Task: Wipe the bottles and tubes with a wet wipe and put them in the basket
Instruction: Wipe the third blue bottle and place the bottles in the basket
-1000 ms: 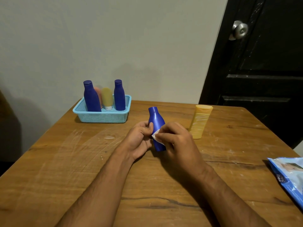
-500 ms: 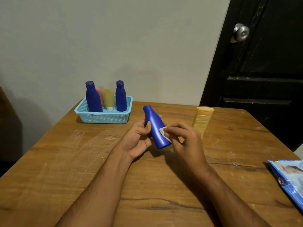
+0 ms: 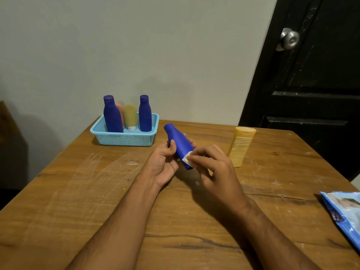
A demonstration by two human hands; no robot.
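A: Quick pass. What's in hand?

B: Left hand grips the blue bottle, thumb and fingers curled round its lower half. It's held up off the table, tilted, cap end up and away to the left, base down toward the person.

A: Right hand?

B: Right hand pinches a folded white wipe at the fingertips, pressed against the bottle's side near the base. Other fingers loosely bent.

A: Step?

B: Mid-wipe, I'd say. Cleaning of this bottle looks underway, not ready to drop off yet.

A: Basket?

B: Light blue basket sits far left on the table, near the wall. Already holds two dark blue bottles, a yellow tube, and something pinkish behind, mostly hidden.

A: Key relation for the next move?

B: Basket lies up and to the left of the held bottle, and the cap end already points roughly that way. The left hand is the nearer one and has the bottle, so I'd expect it to carry. The bottle's long axis needs bringing upright to stand it like the others.

A: Free slot?

B: Looks like room at the basket's right end, beside the right dark bottle. Tight; could knock that bottle.

A: Anything left?

B: Orange tube stands cap down just right of the right hand, untouched. The wipe pack is at the right edge.
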